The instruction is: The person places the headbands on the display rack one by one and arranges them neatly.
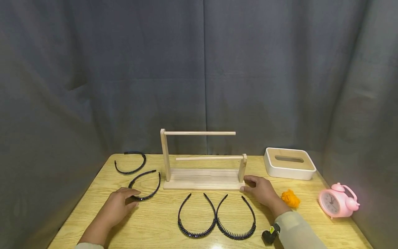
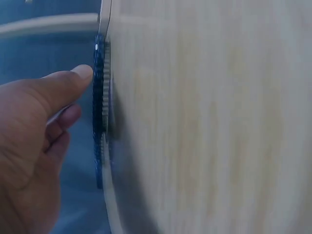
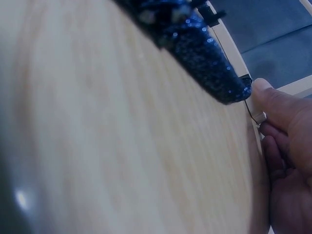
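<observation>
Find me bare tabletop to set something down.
Free: between the left hand and left front headband; between the right sleeve and pink alarm clock. Crowded: before the wooden stand, where that headband adjoins the right front headband, and at the stand's right end, by the right hand.

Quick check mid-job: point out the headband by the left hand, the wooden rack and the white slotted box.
Headband (image 2: 98, 92): left wrist view, toothed band.
Wooden rack (image 1: 204, 178): head view, base board.
Slotted box (image 1: 291, 166): head view, tan lid.

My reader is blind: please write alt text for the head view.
The left hand is at a dark headband, the right hand at a wooden rack; three more headbands, a tissue box, orange bundle and pink clock share the table.
</observation>
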The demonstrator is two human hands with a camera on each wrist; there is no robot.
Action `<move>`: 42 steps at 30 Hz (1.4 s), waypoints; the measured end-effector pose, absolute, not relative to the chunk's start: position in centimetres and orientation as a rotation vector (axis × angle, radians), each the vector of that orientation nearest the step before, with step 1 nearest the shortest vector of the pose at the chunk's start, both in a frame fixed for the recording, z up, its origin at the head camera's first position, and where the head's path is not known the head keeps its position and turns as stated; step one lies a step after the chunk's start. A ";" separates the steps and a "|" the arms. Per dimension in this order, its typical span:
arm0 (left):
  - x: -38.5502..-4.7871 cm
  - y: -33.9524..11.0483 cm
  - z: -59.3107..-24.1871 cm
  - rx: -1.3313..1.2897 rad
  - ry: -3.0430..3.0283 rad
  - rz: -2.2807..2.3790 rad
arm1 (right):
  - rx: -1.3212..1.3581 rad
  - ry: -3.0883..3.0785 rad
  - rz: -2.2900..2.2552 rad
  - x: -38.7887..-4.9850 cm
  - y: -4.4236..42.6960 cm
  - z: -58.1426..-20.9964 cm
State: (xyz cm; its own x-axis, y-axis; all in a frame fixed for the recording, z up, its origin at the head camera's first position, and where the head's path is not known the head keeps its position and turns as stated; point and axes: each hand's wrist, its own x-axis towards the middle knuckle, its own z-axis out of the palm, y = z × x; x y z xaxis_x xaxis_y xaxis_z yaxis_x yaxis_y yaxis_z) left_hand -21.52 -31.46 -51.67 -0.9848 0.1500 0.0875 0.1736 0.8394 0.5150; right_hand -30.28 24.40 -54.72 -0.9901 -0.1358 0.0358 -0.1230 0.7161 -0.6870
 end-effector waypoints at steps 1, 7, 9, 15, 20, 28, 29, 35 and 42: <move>-21.7 -31.7 -51.8 -0.263 -2.973 -0.822 | -0.215 2.893 -1.156 -30.3 24.4 -54.8; -22.3 -32.2 -52.1 -0.315 -2.997 -0.689 | -0.216 2.890 -1.161 -30.2 24.3 -54.8; -22.5 -32.2 -52.1 -0.335 -3.005 -0.644 | -0.225 2.893 -1.163 -30.2 24.3 -54.8; -22.9 -32.1 -52.2 -0.385 -3.012 -0.570 | -0.233 2.903 -1.158 -30.3 24.4 -54.7; -22.9 -32.2 -52.4 -0.365 -3.034 -0.614 | -0.232 2.897 -1.156 -30.2 24.4 -54.7; -21.3 -31.8 -52.0 -0.325 -3.080 -0.734 | -0.245 2.891 -1.170 -30.1 24.4 -54.7; -21.0 -31.8 -51.9 -0.339 -3.083 -0.750 | -0.245 2.896 -1.164 -30.1 24.4 -54.6; -19.2 -31.2 -51.8 -0.556 -3.058 -0.768 | -0.236 2.908 -1.153 -30.1 24.5 -54.6; -17.1 -30.5 -51.8 -0.704 -3.104 -0.957 | -0.235 2.893 -1.173 -30.1 24.4 -54.7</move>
